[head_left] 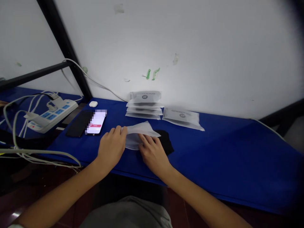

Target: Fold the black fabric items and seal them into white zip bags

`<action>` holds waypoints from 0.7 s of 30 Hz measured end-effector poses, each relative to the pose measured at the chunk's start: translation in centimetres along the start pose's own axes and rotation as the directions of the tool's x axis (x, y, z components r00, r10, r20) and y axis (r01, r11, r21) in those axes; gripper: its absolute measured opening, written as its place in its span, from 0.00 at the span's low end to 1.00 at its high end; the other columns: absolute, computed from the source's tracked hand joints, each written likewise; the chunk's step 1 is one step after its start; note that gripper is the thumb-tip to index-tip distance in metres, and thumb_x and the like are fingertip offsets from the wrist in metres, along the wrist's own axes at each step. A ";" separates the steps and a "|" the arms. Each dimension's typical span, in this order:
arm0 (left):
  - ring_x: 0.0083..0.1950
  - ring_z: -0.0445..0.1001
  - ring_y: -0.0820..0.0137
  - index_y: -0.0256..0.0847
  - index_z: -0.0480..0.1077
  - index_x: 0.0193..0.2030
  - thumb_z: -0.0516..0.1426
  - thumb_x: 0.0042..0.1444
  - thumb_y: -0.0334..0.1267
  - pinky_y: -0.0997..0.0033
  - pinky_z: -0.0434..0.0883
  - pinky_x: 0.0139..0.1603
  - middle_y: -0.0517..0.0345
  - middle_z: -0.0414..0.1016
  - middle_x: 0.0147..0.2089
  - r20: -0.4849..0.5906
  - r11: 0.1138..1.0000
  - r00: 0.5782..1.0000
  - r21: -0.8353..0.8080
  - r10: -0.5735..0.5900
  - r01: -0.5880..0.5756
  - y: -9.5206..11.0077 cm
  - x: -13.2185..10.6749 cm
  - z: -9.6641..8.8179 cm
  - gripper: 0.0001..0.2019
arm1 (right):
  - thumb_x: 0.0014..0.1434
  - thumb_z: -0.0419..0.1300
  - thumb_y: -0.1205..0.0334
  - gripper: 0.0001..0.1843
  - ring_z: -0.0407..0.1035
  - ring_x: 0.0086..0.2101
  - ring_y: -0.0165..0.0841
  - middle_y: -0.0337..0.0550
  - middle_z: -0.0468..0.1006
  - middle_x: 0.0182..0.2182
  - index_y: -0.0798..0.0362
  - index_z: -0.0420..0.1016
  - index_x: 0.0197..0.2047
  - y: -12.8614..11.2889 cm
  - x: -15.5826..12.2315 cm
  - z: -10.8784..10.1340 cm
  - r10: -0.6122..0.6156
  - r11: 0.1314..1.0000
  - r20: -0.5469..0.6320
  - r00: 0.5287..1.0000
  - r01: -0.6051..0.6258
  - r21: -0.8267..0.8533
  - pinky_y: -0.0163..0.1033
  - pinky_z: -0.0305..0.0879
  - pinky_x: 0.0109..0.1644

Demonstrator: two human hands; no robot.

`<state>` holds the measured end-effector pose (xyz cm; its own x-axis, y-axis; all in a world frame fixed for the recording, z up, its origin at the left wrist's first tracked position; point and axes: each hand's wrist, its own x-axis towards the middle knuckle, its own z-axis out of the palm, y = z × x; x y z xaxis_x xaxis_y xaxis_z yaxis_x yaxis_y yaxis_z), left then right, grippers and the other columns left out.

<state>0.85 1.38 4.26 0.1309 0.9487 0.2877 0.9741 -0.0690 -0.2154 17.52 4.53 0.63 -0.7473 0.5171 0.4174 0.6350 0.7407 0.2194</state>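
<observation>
A frosted zip bag lies in front of me on the blue table, its upper sheet lifted. My left hand is closed on the bag's left edge, fingers curled over it. At the bag's right side is my right hand, fingers stretched and somewhat apart, the tips reaching in under the raised sheet. Whether they touch anything inside cannot be seen. A black folded cloth item rests just right of the bag, partly hidden by my right hand.
Several filled frosted bags are stacked by the wall, with another filled bag to their right. Left are a lit phone, a dark phone, a white earbud case, and a power strip with tangled cables.
</observation>
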 end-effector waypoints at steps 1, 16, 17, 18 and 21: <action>0.38 0.73 0.62 0.38 0.68 0.48 0.47 0.61 0.29 0.66 0.69 0.32 0.51 0.71 0.37 -0.018 1.000 1.000 -0.009 0.009 -0.009 0.1 0.0 0.0 0.13 | 0.56 0.55 0.74 0.09 0.64 0.51 0.45 0.57 0.70 0.55 0.57 0.76 0.32 0.1 0.2 -0.1 -0.007 1.000 0.024 1.000 0.006 0.029 0.47 0.61 0.45; 0.37 0.76 0.63 0.37 0.68 0.52 0.42 0.67 0.33 0.71 0.67 0.25 0.50 0.72 0.39 0.151 0.999 0.987 -0.005 0.050 -0.050 -0.6 0.4 2.5 0.17 | 0.63 0.53 0.53 0.24 0.63 0.56 0.51 0.59 0.69 0.58 0.60 0.69 0.57 4.2 -3.4 0.1 0.263 0.943 0.076 0.962 -0.273 0.191 0.57 0.64 0.54; 0.36 0.76 0.63 0.37 0.68 0.53 0.41 0.67 0.35 0.70 0.67 0.24 0.49 0.72 0.38 0.153 0.998 0.987 -0.011 0.057 -0.056 -0.5 0.5 2.7 0.17 | 0.64 0.53 0.53 0.25 0.62 0.57 0.50 0.58 0.68 0.58 0.60 0.68 0.58 4.2 -3.6 0.3 0.247 0.942 0.122 0.961 -0.268 0.201 0.58 0.64 0.56; 0.36 0.76 0.63 0.37 0.68 0.53 0.41 0.67 0.35 0.70 0.67 0.24 0.49 0.72 0.38 0.153 0.998 0.986 -0.014 0.060 -0.059 -0.5 0.5 3.0 0.18 | 0.64 0.52 0.53 0.25 0.62 0.58 0.49 0.57 0.68 0.58 0.59 0.67 0.59 4.2 -3.7 0.5 0.234 0.941 0.156 0.960 -0.264 0.213 0.58 0.63 0.57; 0.37 0.76 0.62 0.36 0.68 0.53 0.42 0.67 0.34 0.69 0.68 0.25 0.49 0.72 0.39 0.152 0.998 0.987 -0.023 0.061 -0.058 -0.6 0.5 3.5 0.17 | 0.65 0.51 0.53 0.25 0.60 0.60 0.48 0.58 0.67 0.59 0.59 0.66 0.60 3.6 -4.0 0.7 0.213 0.938 0.195 0.957 -0.256 0.235 0.58 0.61 0.59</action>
<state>-0.31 2.99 1.28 0.1606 0.9785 0.1293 0.9687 -0.1311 -0.2107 22.61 5.40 -0.83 -0.6185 0.7363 0.2744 0.7410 0.6627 -0.1083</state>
